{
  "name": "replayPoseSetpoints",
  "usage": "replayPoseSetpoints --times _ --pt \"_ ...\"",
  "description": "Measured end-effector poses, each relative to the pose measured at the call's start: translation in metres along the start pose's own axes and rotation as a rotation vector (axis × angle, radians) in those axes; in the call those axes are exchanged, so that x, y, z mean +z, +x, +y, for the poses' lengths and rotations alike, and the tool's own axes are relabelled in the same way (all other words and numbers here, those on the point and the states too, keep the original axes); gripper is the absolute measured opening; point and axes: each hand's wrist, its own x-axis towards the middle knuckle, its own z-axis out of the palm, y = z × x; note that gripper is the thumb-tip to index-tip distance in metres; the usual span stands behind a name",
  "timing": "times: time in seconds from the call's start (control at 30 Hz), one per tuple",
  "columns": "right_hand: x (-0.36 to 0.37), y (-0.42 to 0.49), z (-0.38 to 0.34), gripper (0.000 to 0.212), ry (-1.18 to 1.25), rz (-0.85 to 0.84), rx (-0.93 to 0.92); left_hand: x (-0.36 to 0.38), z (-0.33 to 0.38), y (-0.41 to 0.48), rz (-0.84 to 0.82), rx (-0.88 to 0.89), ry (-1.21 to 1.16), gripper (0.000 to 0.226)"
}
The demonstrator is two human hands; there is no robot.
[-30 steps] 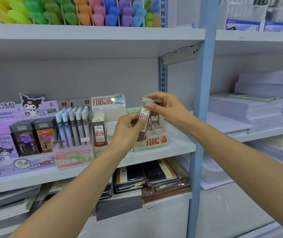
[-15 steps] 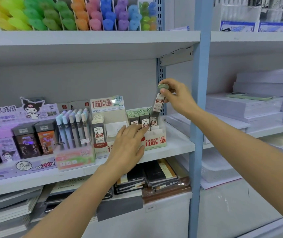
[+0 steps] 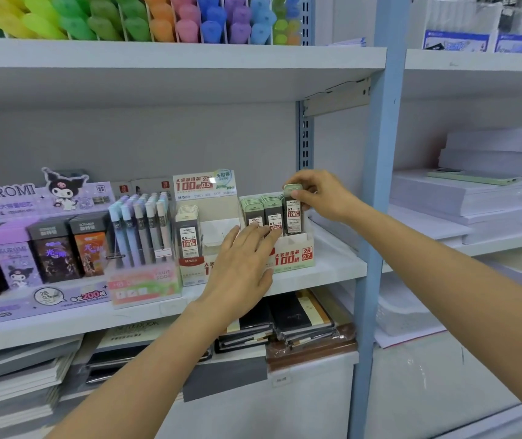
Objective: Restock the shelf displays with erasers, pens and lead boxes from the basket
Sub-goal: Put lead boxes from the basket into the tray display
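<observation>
White shelves (image 3: 158, 58), blue upright (image 3: 380, 185), grey back panel (image 3: 126, 137)

Left hand (image 3: 240, 264) and right hand (image 3: 324, 198), both on bare forearms

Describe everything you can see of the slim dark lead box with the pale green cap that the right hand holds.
The slim dark lead box with a pale green cap looks like translucent plastic and carries a white and red label reading 0.7 on its front. It stands upright at the right end of the white and red cardboard display carton, its foot hidden behind the carton's front wall. The right hand pinches its cap. Other green-capped boxes stand close beside it.
</observation>
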Motion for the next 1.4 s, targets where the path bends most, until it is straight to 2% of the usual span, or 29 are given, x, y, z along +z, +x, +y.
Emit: replayPoseSetpoints --times 0.1,0.2,0.33,0.4,0.5,0.6,0.67,0.7,0.8,0.9,0.97,1.03,1.1,1.17,1.23,1.3,1.4 --pt "0.006 0.000 0.005 0.015 0.041 0.049 0.022 0.002 0.002 -0.003 0.008 -0.048 0.053 0.070" --pt "0.012 0.002 0.012 0.006 -0.042 0.102 0.003 0.006 0.003 -0.007 0.003 -0.095 0.103 0.076" --pt "0.021 0.002 0.020 0.017 -0.113 0.205 0.033 0.008 0.000 -0.011 0.010 -0.076 0.115 0.076" --pt "0.025 -0.003 0.019 0.025 -0.168 0.186 0.017 0.005 0.000 -0.013 0.001 -0.066 0.086 0.074" --pt "0.033 -0.022 0.008 0.036 -0.256 0.213 -0.090 -0.004 0.001 -0.026 0.023 -0.015 0.007 0.070" --pt "0.053 -0.062 -0.012 0.027 -0.118 0.285 -0.278 -0.003 0.002 -0.068 0.175 -0.011 -0.081 0.049" --pt "0.081 -0.099 -0.023 0.022 0.023 0.169 -0.341 0.013 0.001 -0.113 0.213 -0.036 -0.113 0.034" --pt "0.099 -0.118 -0.025 0.022 0.080 0.051 -0.340 0.024 0.002 -0.138 0.167 -0.045 -0.146 0.028" --pt "0.168 -0.175 -0.015 0.021 0.094 -0.411 -0.265 0.070 0.005 -0.228 -0.142 -0.101 -0.230 0.023" --pt "0.248 -0.232 0.016 0.017 0.017 -0.837 -0.130 0.113 0.012 -0.321 -0.451 -0.237 -0.268 0.024" --pt "0.296 -0.272 0.042 0.018 -0.047 -1.066 -0.046 0.141 0.017 -0.376 -0.635 -0.342 -0.261 0.032" --pt "0.335 -0.313 0.071 0.019 -0.111 -1.215 0.058 0.163 0.020 -0.423 -0.798 -0.420 -0.253 0.043" --pt "0.364 -0.350 0.100 0.020 -0.171 -1.233 0.182 0.175 0.024 -0.455 -0.938 -0.451 -0.250 0.050" --pt "0.382 -0.383 0.126 0.028 -0.248 -1.190 0.311 0.180 0.026 -0.474 -0.959 -0.408 -0.236 0.057" --pt "0.392 -0.409 0.148 0.043 -0.333 -1.170 0.367 0.184 0.027 -0.484 -0.883 -0.401 -0.207 0.059" --pt "0.396 -0.427 0.162 0.055 -0.370 -1.134 0.364 0.188 0.028 -0.486 -0.846 -0.451 -0.237 0.052" --pt "0.404 -0.443 0.172 0.058 -0.426 -1.036 0.346 0.198 0.028 -0.489 -0.791 -0.502 -0.255 0.038"
